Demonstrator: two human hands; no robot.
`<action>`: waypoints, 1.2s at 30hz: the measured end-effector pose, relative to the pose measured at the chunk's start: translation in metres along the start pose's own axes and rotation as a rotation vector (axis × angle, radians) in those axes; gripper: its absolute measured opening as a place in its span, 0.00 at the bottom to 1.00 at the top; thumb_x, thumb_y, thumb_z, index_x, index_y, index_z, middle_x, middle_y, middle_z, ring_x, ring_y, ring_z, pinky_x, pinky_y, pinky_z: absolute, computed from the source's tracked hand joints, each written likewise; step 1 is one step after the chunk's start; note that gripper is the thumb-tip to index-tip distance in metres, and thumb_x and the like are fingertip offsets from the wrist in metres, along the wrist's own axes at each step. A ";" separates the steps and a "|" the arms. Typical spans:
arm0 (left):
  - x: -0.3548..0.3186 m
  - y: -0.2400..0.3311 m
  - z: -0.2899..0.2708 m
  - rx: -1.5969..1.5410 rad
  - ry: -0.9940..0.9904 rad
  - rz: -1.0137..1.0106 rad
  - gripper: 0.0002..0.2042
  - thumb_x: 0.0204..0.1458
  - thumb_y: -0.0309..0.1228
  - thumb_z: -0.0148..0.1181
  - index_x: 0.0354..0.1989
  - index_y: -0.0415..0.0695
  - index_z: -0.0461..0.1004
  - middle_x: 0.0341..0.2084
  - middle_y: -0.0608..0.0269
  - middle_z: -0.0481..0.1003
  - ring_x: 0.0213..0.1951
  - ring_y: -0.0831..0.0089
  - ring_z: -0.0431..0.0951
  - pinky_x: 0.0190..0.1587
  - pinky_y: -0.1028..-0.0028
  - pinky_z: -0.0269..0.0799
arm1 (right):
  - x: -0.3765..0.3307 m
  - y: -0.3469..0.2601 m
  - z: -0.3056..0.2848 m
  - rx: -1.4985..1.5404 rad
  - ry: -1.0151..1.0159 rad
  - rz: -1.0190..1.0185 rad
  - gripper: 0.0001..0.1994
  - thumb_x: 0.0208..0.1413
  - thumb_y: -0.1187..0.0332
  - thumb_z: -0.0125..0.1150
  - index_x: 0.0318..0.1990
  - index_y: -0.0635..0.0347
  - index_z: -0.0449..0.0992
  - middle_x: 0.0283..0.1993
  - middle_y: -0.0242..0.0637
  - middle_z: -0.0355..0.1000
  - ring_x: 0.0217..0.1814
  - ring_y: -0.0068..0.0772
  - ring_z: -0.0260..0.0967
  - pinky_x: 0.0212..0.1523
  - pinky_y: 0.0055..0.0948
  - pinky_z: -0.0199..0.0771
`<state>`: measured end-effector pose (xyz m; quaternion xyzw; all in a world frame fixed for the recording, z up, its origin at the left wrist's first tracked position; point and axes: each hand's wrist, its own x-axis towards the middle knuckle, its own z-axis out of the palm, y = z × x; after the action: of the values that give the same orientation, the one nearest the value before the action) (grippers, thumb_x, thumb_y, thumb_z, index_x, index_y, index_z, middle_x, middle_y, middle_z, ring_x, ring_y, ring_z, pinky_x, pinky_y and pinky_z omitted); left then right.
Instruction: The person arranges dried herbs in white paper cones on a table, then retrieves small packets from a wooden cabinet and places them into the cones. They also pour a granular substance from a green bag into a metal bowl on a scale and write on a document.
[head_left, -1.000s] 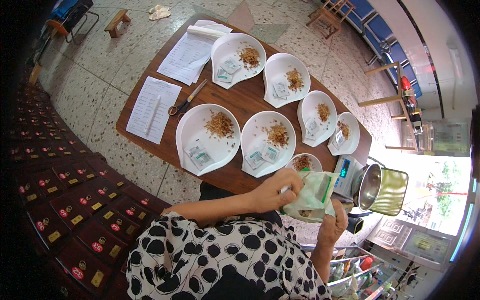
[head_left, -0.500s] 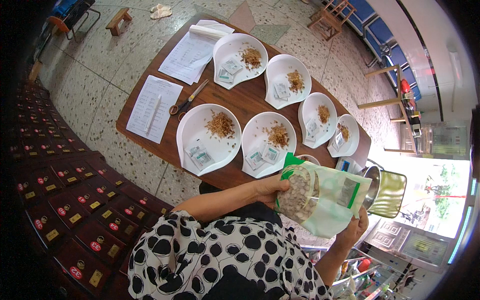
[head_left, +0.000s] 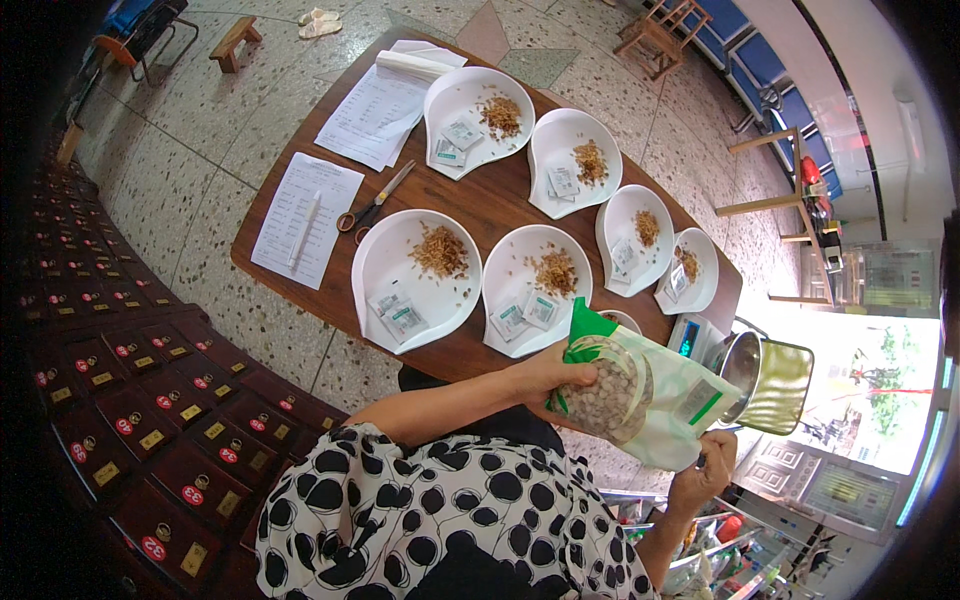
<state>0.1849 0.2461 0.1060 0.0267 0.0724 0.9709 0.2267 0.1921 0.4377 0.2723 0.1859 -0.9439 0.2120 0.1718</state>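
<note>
Head view: person at near edge of bench (head_left: 480,205).
Change: bag (head_left: 640,400) has risen from beside the scale (head_left: 692,338) and now tilts, green top toward the trays.
Left hand (head_left: 545,378): closed round the bag's top.
Right hand (head_left: 705,472): gripping its lower corner.
Meaning: probably lifted ready to pour.
Bench: white trays (head_left: 415,277) of herbs and sachets, papers (head_left: 308,205), scissors (head_left: 372,205).
Room: terrazzo floor (head_left: 160,180); drawers (head_left: 120,400) left; stools far.

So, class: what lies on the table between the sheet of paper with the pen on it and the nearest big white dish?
A pair of scissors lies there on the bare wood, between the paper and the white dish, shown in the head view.
</note>
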 end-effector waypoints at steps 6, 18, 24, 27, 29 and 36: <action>-0.001 0.005 0.003 0.083 0.071 0.054 0.32 0.35 0.36 0.68 0.50 0.39 0.62 0.42 0.59 0.70 0.42 0.71 0.72 0.46 0.68 0.69 | -0.002 -0.012 -0.015 0.069 -0.231 0.110 0.05 0.47 0.76 0.53 0.30 0.71 0.71 0.28 0.38 0.67 0.30 0.29 0.63 0.31 0.24 0.61; -0.010 0.012 0.006 0.134 0.033 -0.029 0.32 0.35 0.37 0.68 0.49 0.39 0.63 0.42 0.60 0.71 0.41 0.72 0.72 0.45 0.70 0.69 | -0.001 -0.014 -0.026 0.294 -0.731 0.132 0.13 0.49 0.76 0.47 0.43 0.68 0.68 0.45 0.52 0.66 0.47 0.55 0.61 0.49 0.39 0.60; -0.006 0.009 0.011 0.146 -0.062 -0.054 0.34 0.34 0.42 0.69 0.50 0.39 0.62 0.42 0.61 0.70 0.43 0.73 0.71 0.47 0.72 0.66 | 0.003 -0.021 -0.021 0.172 -0.713 0.024 0.13 0.45 0.76 0.51 0.42 0.65 0.70 0.44 0.50 0.66 0.46 0.56 0.61 0.48 0.40 0.60; -0.010 0.023 0.023 0.208 -0.051 -0.102 0.34 0.34 0.43 0.69 0.49 0.39 0.62 0.43 0.61 0.70 0.43 0.73 0.71 0.47 0.72 0.66 | 0.010 -0.020 -0.017 0.157 -0.756 -0.011 0.15 0.47 0.73 0.50 0.44 0.67 0.68 0.45 0.51 0.65 0.47 0.53 0.61 0.50 0.38 0.58; -0.013 0.033 0.031 0.222 -0.030 -0.118 0.35 0.33 0.44 0.69 0.49 0.39 0.62 0.43 0.61 0.70 0.43 0.73 0.71 0.47 0.72 0.66 | 0.013 -0.026 -0.013 0.175 -0.717 -0.028 0.14 0.46 0.75 0.50 0.42 0.66 0.69 0.44 0.50 0.66 0.46 0.55 0.61 0.49 0.40 0.59; -0.004 0.010 0.011 0.178 0.003 -0.073 0.34 0.33 0.42 0.69 0.49 0.39 0.62 0.43 0.62 0.69 0.43 0.74 0.70 0.47 0.72 0.66 | 0.033 -0.020 -0.015 0.223 -0.869 -0.050 0.13 0.43 0.76 0.48 0.39 0.66 0.70 0.40 0.49 0.68 0.44 0.55 0.62 0.47 0.39 0.61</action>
<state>0.1844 0.2366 0.1181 0.0424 0.1600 0.9517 0.2586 0.1753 0.4188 0.3050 0.2980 -0.8949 0.2105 -0.2569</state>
